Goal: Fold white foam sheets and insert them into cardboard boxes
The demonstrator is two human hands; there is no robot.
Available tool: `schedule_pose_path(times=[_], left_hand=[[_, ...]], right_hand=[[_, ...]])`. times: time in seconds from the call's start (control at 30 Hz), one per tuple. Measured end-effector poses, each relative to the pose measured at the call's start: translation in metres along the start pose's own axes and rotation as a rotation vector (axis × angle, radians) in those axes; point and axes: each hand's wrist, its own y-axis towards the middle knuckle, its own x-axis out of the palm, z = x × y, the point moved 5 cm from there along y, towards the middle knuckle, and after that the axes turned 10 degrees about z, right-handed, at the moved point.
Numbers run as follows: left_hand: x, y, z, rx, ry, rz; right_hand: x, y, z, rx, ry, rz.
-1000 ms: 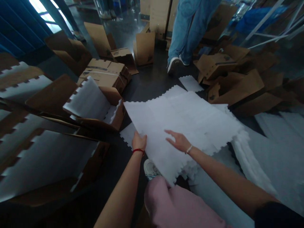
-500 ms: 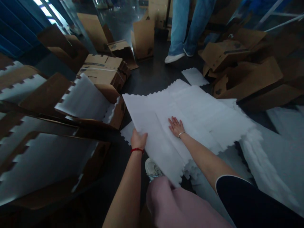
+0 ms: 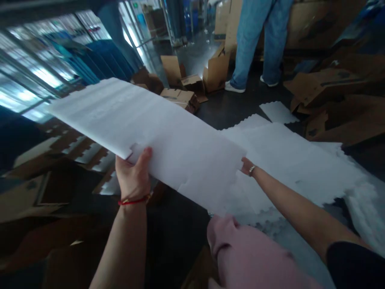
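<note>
A long white foam sheet (image 3: pixel 168 136) with a notched edge is lifted in front of me, its far left end raised. My left hand (image 3: pixel 134 170) grips its near edge, thumb on top and fingers hidden beneath. At the sheet's right end, my right hand (image 3: pixel 247 165) is closed on the edge, most of its fingers out of sight behind it. Right of the lifted sheet lies a pile of similar white foam sheets (image 3: pixel 288 160) with scalloped edges. One small loose foam sheet (image 3: pixel 278 112) rests on the floor beyond the pile.
Open cardboard boxes (image 3: pixel 93 156) with white foam inside stand on the left. Bundled flat cartons (image 3: pixel 180 98) lie farther back. A person in blue jeans (image 3: pixel 255 48) stands ahead. Brown cardboard boxes (image 3: pixel 349 116) are heaped on the right, on the dark floor (image 3: pixel 231 108).
My left hand has raised a foam sheet off the pile and swung it left. My right hand has gone from lying flat on the pile to the sheet's right end. The view has turned left.
</note>
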Motion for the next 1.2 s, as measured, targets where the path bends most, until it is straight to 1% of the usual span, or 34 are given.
schedule_pose_path(times=[0.03, 0.07, 0.13, 0.17, 0.2, 0.23, 0.3, 0.37, 0.43, 0.47, 0.5, 0.53, 0.57, 0.6, 0.63, 0.67, 0.7, 0.73, 0.77, 0.8, 0.83, 0.87, 0.9, 0.93, 0.97, 1.0, 1.03, 1.1, 1.13, 1.17, 1.2], left_hand=[[-0.022, 0.007, 0.014, 0.015, -0.028, 0.041], [-0.044, 0.012, 0.028, 0.023, -0.044, 0.069], [-0.091, 0.022, 0.058, 0.023, -0.051, 0.064], [-0.115, 0.027, 0.074, 0.022, -0.032, 0.030], [-0.139, 0.031, 0.092, 0.017, 0.006, -0.025], [-0.162, 0.036, 0.110, 0.001, 0.062, -0.098], [-0.207, 0.042, 0.143, -0.077, 0.204, -0.262], [-0.245, 0.043, 0.169, -0.208, 0.301, -0.440], [-0.273, 0.041, 0.189, -0.319, 0.347, -0.601], [-0.284, 0.041, 0.196, -0.352, 0.375, -0.669], [-0.295, 0.040, 0.202, -0.368, 0.421, -0.725], [-0.306, 0.041, 0.206, -0.359, 0.486, -0.754], [-0.319, 0.042, 0.211, -0.315, 0.565, -0.736], [-0.333, 0.044, 0.217, -0.234, 0.648, -0.661], [-0.349, 0.043, 0.224, -0.117, 0.727, -0.530], [-0.365, 0.038, 0.233, 0.021, 0.788, -0.359], [-0.381, 0.025, 0.241, 0.145, 0.823, -0.191], [-0.392, 0.006, 0.245, 0.216, 0.826, -0.088], [-0.399, -0.018, 0.241, 0.212, 0.795, -0.087], [-0.400, -0.044, 0.228, 0.116, 0.726, -0.188], [-0.395, -0.073, 0.209, -0.064, 0.603, -0.385], [-0.388, -0.103, 0.189, -0.281, 0.413, -0.572], [-0.385, -0.123, 0.173, -0.446, 0.217, -0.587], [-0.384, -0.134, 0.158, -0.577, 0.045, -0.538], [-0.387, -0.135, 0.144, -0.656, -0.088, -0.420], [-0.395, -0.128, 0.133, -0.680, -0.171, -0.273], [-0.406, -0.117, 0.123, -0.665, -0.222, -0.125], [-0.440, -0.088, 0.112, -0.600, -0.249, 0.161], [-0.459, -0.075, 0.110, -0.563, -0.229, 0.289], [-0.477, -0.066, 0.110, -0.530, -0.192, 0.391], [-0.492, -0.061, 0.111, -0.498, -0.138, 0.463]], right_hand=[[-0.001, -0.010, -0.034, -0.042, 0.123, -0.051], [-0.001, -0.022, -0.069, -0.071, 0.273, -0.132], [-0.002, -0.049, -0.140, -0.088, 0.601, -0.351], [-0.005, -0.061, -0.175, -0.075, 0.743, -0.462], [-0.007, -0.072, -0.208, -0.060, 0.836, -0.542], [-0.011, -0.080, -0.239, -0.059, 0.868, -0.578], [-0.016, -0.093, -0.295, -0.098, 0.865, -0.563], [-0.014, -0.107, -0.347, -0.152, 0.873, -0.570], [-0.007, -0.127, -0.395, -0.183, 0.961, -0.646], [-0.002, -0.138, -0.415, -0.183, 1.023, -0.682], [0.003, -0.150, -0.432, -0.174, 1.077, -0.703], [0.009, -0.161, -0.446, -0.155, 1.117, -0.706], [0.015, -0.171, -0.456, -0.128, 1.139, -0.698], [0.022, -0.180, -0.462, -0.089, 1.145, -0.684], [0.029, -0.188, -0.466, -0.041, 1.141, -0.669], [0.037, -0.195, -0.468, 0.009, 1.142, -0.650], [0.045, -0.201, -0.468, 0.059, 1.156, -0.626], [0.053, -0.207, -0.468, 0.107, 1.187, -0.606], [0.060, -0.211, -0.468, 0.150, 1.231, -0.591], [0.068, -0.216, -0.469, 0.186, 1.283, -0.583], [0.075, -0.221, -0.471, 0.208, 1.336, -0.583], [0.082, -0.227, -0.474, 0.218, 1.381, -0.588], [0.089, -0.234, -0.477, 0.219, 1.413, -0.598], [0.097, -0.241, -0.479, 0.217, 1.433, -0.603], [0.104, -0.249, -0.480, 0.216, 1.445, -0.603], [0.113, -0.258, -0.479, 0.221, 1.453, -0.600], [0.122, -0.266, -0.475, 0.239, 1.456, -0.599], [0.142, -0.283, -0.456, 0.301, 1.427, -0.613], [0.152, -0.290, -0.439, 0.336, 1.395, -0.615], [0.161, -0.294, -0.419, 0.359, 1.357, -0.597], [0.167, -0.296, -0.395, 0.354, 1.307, -0.549]])
